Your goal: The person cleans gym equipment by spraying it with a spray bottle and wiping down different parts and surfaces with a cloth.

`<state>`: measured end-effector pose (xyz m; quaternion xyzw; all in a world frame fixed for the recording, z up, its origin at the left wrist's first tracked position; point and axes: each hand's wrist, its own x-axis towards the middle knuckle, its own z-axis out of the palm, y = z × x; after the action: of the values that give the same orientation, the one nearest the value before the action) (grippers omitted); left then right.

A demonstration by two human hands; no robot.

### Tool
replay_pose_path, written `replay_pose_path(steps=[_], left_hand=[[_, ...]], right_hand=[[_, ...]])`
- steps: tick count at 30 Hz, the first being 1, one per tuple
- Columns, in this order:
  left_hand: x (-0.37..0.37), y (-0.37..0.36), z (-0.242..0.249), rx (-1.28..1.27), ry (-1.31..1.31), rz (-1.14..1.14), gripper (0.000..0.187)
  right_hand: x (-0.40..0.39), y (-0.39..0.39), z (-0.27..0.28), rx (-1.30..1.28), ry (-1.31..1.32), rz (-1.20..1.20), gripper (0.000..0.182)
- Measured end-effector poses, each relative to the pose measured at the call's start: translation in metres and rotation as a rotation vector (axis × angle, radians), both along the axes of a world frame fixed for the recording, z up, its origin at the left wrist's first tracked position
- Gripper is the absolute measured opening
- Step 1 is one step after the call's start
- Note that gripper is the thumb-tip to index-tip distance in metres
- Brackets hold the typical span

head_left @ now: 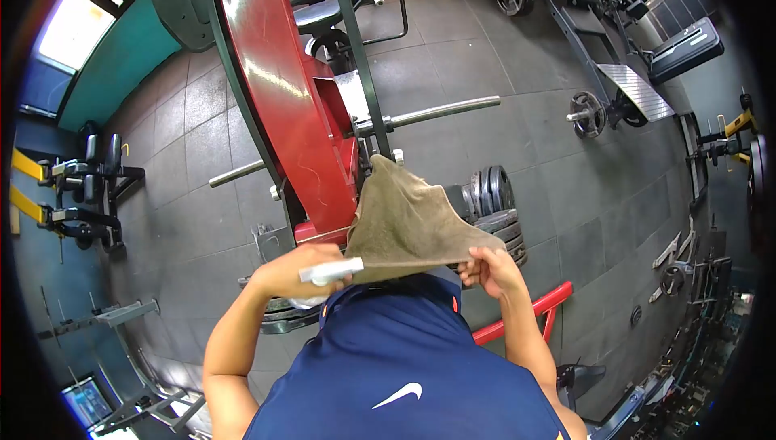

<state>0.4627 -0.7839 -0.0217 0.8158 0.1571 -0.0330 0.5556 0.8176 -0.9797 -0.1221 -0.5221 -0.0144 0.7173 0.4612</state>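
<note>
A brown-olive cloth [412, 222] is stretched between my two hands in front of my waist, its far corner draped toward the red machine frame. My left hand [287, 274] is closed round a white spray bottle [331, 270], its head jutting out to the right. The cloth's left end lies at that same hand; the exact grip on it is hidden. My right hand [491, 270] pinches the cloth's right corner between thumb and fingers.
A red machine frame [279, 92] with a steel bar [444, 112] stands just ahead. Black weight plates [491, 191] are stacked to the right, beside a red tube [554, 298]. Other gym machines [614, 60] line both sides of the grey tiled floor [533, 149].
</note>
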Motion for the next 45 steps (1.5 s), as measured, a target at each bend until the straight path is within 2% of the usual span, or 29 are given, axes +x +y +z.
replay_pose_path(steps=[2, 4, 5, 6, 7, 8, 10, 11, 14, 15, 17, 18, 19, 22, 24, 26, 28, 30, 32, 33, 36, 37, 40, 41, 43, 44, 45], left_hand=[[0.004, 0.007, -0.008, -0.029, 0.07, 0.203, 0.023], [0.017, 0.014, -0.016, -0.009, 0.035, 0.479, 0.023], [0.017, 0.023, -0.029, 0.236, 0.006, 0.464, 0.023], [0.02, 0.026, -0.029, 0.365, 0.016, 0.528, 0.023], [0.021, 0.026, -0.025, 0.397, 0.022, 0.552, 0.023], [0.021, 0.026, -0.02, 0.429, 0.026, 0.575, 0.023], [0.015, 0.02, -0.015, 0.388, -0.026, 0.63, 0.023], [0.01, 0.015, -0.014, 0.362, -0.049, 0.655, 0.023], [-0.004, -0.004, -0.013, 0.208, -0.08, 0.73, 0.034], [-0.008, -0.012, -0.014, 0.227, -0.075, 0.73, 0.033], [-0.013, -0.025, -0.014, 0.268, -0.07, 0.725, 0.03], [-0.015, -0.03, -0.016, 0.251, -0.075, 0.727, 0.029], [-0.017, -0.035, -0.018, 0.236, -0.081, 0.732, 0.028], [-0.019, -0.042, -0.018, 0.153, -0.082, 0.772, 0.029], [-0.02, -0.045, -0.018, 0.089, -0.083, 0.781, 0.03], [-0.022, -0.046, -0.019, 0.092, -0.1, 0.773, 0.03], [-0.026, -0.044, -0.02, 0.147, -0.122, 0.738, 0.03], [-0.03, -0.044, -0.021, 0.114, -0.114, 0.752, 0.029], [-0.032, -0.048, -0.021, 0.098, -0.109, 0.772, 0.027], [-0.034, -0.048, -0.017, 0.104, -0.108, 0.783, 0.026], [-0.047, -0.05, -0.013, 0.115, -0.089, 0.838, 0.024], [-0.052, -0.051, -0.013, 0.117, -0.082, 0.852, 0.024], [-0.058, -0.049, -0.01, 0.094, -0.068, 0.99, 0.02], [-0.057, -0.046, -0.007, 0.122, -0.086, 1.019, 0.017], [-0.053, -0.038, 0.003, 0.225, -0.164, 1.079, 0.017], [-0.052, -0.033, 0.008, 0.278, -0.203, 1.11, 0.018], [-0.05, -0.022, 0.014, 0.404, -0.219, 1.098, 0.016]], right_hand=[[0.007, 0.03, -0.018, 0.067, 0.013, 0.029, 0.025], [-0.008, 0.077, -0.028, 0.058, 0.015, -0.206, 0.033], [-0.008, 0.094, -0.035, 0.093, -0.089, -0.138, 0.036], [-0.008, 0.105, -0.044, 0.134, -0.193, -0.07, 0.041], [-0.009, 0.107, -0.076, 0.166, -0.604, 0.09, 0.051], [0.0, 0.102, -0.111, 0.286, -1.266, 0.411, 0.053], [-0.02, 0.089, -0.111, 0.013, -1.72, 0.537, 0.061], [-0.025, 0.091, -0.107, -0.2, -1.537, 0.459, 0.07], [-0.012, 0.077, -0.185, -0.4, -1.235, 0.205, 0.078], [-0.024, 0.081, -0.147, -0.477, -0.823, -0.011, 0.079], [-0.021, 0.073, -0.183, -0.555, -0.344, -0.181, 0.072], [-0.023, 0.072, -0.183, -0.584, -0.103, -0.261, 0.068], [-0.021, 0.068, -0.182, -0.523, -0.069, -0.218, 0.055], [-0.02, 0.069, -0.145, -0.131, -0.318, -0.16, 0.044], [-0.031, 0.087, -0.082, 0.17, -0.507, -0.296, 0.034], [-0.035, 0.1, -0.073, 0.573, -1.004, -0.151, 0.032], [-0.066, 0.111, -0.011, 0.95, -1.191, 0.151, 0.034], [-0.093, 0.113, -0.019, 1.138, -1.284, 0.632, 0.042], [-0.115, 0.109, -0.019, 1.154, -1.386, 0.906, 0.054], [-0.119, 0.109, -0.026, 1.144, -1.312, 0.907, 0.068], [-0.124, 0.109, -0.029, 1.124, -1.454, 0.673, 0.08], [-0.126, 0.109, -0.028, 1.103, -1.474, 0.753, 0.081], [-0.126, 0.116, -0.07, 1.114, -2.054, 1.077, 0.078], [-0.126, 0.12, -0.071, 1.171, -1.925, 0.944, 0.074], [-0.115, 0.127, -0.067, 1.125, -1.442, 0.76, 0.065], [-0.11, 0.132, -0.06, 1.089, -1.201, 0.676, 0.062], [-0.106, 0.135, -0.053, 0.973, -1.057, 0.505, 0.052]])
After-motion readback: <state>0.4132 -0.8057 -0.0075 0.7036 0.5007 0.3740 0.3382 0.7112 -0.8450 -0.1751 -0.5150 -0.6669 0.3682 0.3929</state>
